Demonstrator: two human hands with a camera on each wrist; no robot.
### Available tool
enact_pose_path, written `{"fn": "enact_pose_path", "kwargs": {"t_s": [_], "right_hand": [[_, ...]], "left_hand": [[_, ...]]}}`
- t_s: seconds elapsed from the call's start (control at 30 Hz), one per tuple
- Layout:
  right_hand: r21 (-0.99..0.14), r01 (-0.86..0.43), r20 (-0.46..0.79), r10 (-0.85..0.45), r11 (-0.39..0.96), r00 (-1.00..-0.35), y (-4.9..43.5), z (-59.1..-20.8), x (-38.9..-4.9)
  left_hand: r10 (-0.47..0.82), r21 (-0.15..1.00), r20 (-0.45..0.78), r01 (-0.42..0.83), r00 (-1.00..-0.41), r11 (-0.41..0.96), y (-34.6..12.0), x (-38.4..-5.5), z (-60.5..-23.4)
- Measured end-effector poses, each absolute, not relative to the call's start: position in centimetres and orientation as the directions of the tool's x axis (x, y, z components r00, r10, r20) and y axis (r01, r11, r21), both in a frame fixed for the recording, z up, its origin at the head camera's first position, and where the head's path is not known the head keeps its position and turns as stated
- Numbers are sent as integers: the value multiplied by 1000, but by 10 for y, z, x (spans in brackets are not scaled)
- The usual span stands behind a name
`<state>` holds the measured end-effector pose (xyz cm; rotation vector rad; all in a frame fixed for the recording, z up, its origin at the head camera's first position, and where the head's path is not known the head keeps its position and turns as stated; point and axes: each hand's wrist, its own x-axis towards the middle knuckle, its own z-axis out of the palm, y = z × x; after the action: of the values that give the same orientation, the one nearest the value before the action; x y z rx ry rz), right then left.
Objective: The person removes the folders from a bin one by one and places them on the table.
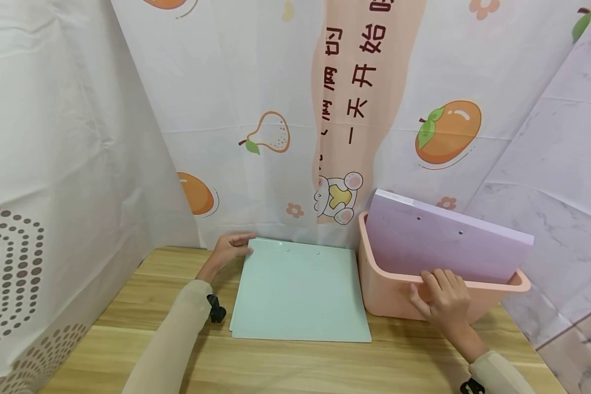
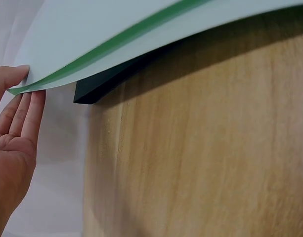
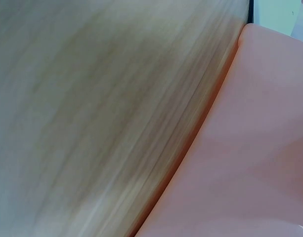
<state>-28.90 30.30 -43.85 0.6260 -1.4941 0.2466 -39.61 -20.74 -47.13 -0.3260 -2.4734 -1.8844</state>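
A pale green file folder (image 1: 302,293) lies flat on the wooden table, its two covers slightly offset. My left hand (image 1: 228,251) pinches the folder's far left corner. In the left wrist view the thumb lies on top of the green folder (image 2: 92,34) and the fingers are beneath its edge, which is lifted off the table. To the right stands a pink plastic bin (image 1: 391,295), with a purple file folder (image 1: 448,241) upright and tilted inside. My right hand (image 1: 445,301) grips the bin's front rim, fingers curled over it; the right wrist view shows only the bin's side (image 3: 250,133).
A dark wedge-shaped thing (image 2: 99,89) shows under the green folder in the left wrist view. Behind the wooden table (image 1: 276,366) hangs a white fruit-print curtain (image 1: 216,82). More cloth closes off the left and right sides.
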Motion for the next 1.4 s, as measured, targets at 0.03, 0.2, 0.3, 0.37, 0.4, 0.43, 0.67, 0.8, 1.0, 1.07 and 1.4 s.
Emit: {"fn": "enact_pose_path", "kwargs": {"t_s": [0.03, 0.2, 0.3, 0.37, 0.4, 0.43, 0.67, 0.8, 1.0, 1.07, 1.4], "right_hand": [[234, -523, 971, -221, 820, 87, 303, -439, -289], [228, -523, 973, -218, 821, 82, 303, -439, -289], [226, -522, 973, -216, 823, 81, 303, -439, -288], [226, -522, 973, -214, 822, 84, 302, -438, -288], [226, -524, 973, -213, 821, 86, 302, -438, -289], [227, -525, 973, -213, 820, 87, 301, -438, -288], [226, -527, 973, -214, 820, 83, 301, -436, -288], [223, -529, 974, -213, 818, 81, 301, -436, -288], [223, -530, 974, -211, 818, 86, 300, -437, -289], [224, -528, 974, -210, 819, 87, 301, -437, -289], [226, -523, 973, -213, 822, 86, 301, -438, -289]], "left_hand": [[158, 952, 131, 169, -979, 254, -208, -396, -472], [173, 953, 108, 151, -979, 263, -208, -395, -474], [174, 958, 90, 134, -981, 255, -209, -395, -474], [175, 958, 83, 127, -981, 256, -209, -395, -475], [179, 957, 82, 127, -981, 261, -210, -395, -475], [179, 957, 79, 125, -981, 262, -210, -396, -476], [170, 956, 66, 111, -983, 270, -210, -397, -480], [160, 958, 65, 106, -985, 266, -209, -399, -484], [152, 960, 59, 98, -987, 262, -209, -401, -488], [149, 959, 52, 91, -988, 268, -209, -401, -489], [147, 964, 26, 64, -989, 257, -208, -398, -491]]}}
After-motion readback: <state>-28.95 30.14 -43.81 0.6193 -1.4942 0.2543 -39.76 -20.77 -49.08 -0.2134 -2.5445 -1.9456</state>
